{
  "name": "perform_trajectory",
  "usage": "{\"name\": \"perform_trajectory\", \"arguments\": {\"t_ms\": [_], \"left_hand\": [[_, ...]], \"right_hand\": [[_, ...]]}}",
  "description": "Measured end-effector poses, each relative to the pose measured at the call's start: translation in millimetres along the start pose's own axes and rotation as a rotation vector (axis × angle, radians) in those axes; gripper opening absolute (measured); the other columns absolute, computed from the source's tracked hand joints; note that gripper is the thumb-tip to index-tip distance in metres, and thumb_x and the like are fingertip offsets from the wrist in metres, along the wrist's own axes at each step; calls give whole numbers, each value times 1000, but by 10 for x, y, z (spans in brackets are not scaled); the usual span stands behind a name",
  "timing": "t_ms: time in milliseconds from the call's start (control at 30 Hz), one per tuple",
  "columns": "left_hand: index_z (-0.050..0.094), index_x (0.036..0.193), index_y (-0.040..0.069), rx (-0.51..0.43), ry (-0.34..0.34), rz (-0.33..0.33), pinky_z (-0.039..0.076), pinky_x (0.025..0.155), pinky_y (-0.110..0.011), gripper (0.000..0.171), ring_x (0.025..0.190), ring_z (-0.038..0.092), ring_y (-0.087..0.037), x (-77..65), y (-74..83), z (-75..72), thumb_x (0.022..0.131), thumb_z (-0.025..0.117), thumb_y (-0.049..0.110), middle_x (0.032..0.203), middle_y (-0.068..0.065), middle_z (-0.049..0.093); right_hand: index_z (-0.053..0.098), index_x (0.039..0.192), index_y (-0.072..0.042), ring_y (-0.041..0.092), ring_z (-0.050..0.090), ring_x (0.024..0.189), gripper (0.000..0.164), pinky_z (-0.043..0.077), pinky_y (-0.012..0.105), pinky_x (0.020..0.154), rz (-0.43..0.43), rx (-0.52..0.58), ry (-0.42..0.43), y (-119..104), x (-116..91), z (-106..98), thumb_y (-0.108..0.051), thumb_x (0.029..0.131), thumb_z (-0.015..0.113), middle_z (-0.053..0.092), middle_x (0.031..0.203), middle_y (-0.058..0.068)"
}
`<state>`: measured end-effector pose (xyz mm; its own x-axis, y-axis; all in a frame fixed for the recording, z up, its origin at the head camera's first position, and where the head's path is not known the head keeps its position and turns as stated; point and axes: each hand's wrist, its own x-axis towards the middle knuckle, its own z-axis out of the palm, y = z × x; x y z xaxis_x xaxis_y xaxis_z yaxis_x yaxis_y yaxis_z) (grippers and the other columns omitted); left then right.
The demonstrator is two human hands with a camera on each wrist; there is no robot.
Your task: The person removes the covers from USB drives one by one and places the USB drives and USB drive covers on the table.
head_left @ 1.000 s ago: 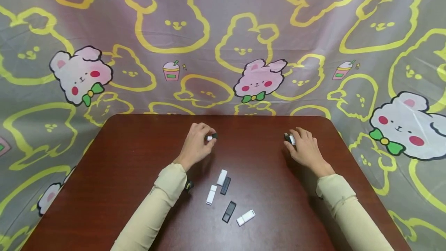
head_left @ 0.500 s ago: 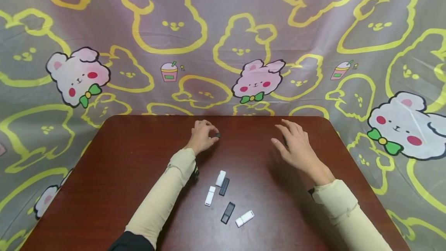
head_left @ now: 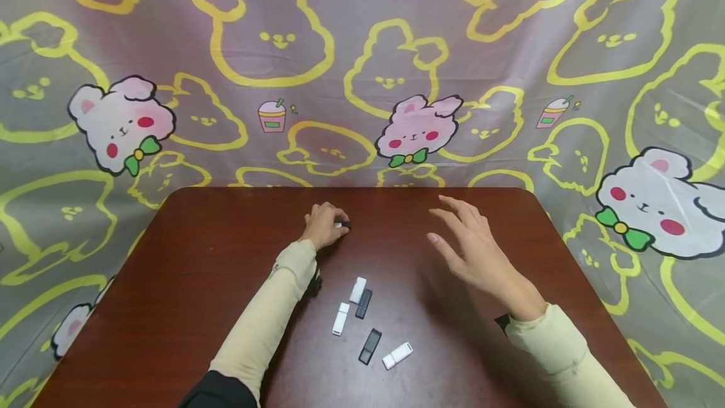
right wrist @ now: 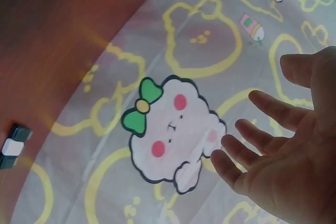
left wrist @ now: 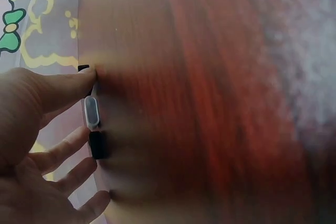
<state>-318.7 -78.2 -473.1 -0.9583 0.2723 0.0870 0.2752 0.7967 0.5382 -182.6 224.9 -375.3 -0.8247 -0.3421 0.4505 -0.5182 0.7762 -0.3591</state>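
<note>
My left hand [head_left: 323, 226] is at the far middle-left of the table, thumb and fingertips pinching a small row of USB sticks. In the left wrist view a white USB stick [left wrist: 92, 112] shows its end between black USB sticks [left wrist: 96, 145]; the thumb is at the upper one. My right hand [head_left: 476, 250] hovers over the right side with fingers spread and nothing in them. The right wrist view shows a second row, a white USB stick [right wrist: 13, 147] between two black ones, standing apart from the right hand; in the head view that hand hides it.
Loose USB sticks lie mid-table nearer the person: a white one [head_left: 358, 289] beside a black one [head_left: 364, 304], another white one [head_left: 340, 319], then a black one [head_left: 370, 346] and a white one [head_left: 398, 356]. A patterned cloth [head_left: 317, 143] hangs behind the brown table [head_left: 187, 257].
My right hand has let go of the row of USB sticks at the right, spread its fingers and drifted left. The left hand has shifted slightly at the far edge, still pinching its sticks.
</note>
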Motion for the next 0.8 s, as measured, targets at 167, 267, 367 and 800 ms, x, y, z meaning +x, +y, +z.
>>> {"name": "perform_trajectory", "arguments": {"t_ms": [167,267,367,800], "left_hand": [[78,100,12,4,-9,0,38,91,-57,18,115,52,-38,10,-43,10,84,82,19,113,-12,69],[78,100,12,0,-11,-2,38,92,-57,18,116,52,-38,12,-57,18,84,82,19,115,-13,69],[77,101,12,0,-14,-10,38,93,-57,18,117,52,-39,16,-63,27,85,81,19,118,-14,68],[72,112,7,-17,-30,-23,39,99,-58,28,124,50,-40,-9,-91,1,89,78,21,127,-17,64]], "right_hand": [[59,136,-10,36,38,141,46,30,63,107,-14,16,-9,-81,-13,-24,-22,93,73,45,152,15],[59,136,-11,35,38,141,47,31,63,109,-15,18,-21,-126,-14,-37,-23,93,73,45,153,14],[58,137,-12,34,39,141,48,31,63,109,-24,15,-29,-162,-23,-45,-24,93,73,45,153,13],[56,140,-14,31,41,142,52,36,60,112,-101,-18,-29,-318,-49,-63,-21,92,74,45,154,11]]}}
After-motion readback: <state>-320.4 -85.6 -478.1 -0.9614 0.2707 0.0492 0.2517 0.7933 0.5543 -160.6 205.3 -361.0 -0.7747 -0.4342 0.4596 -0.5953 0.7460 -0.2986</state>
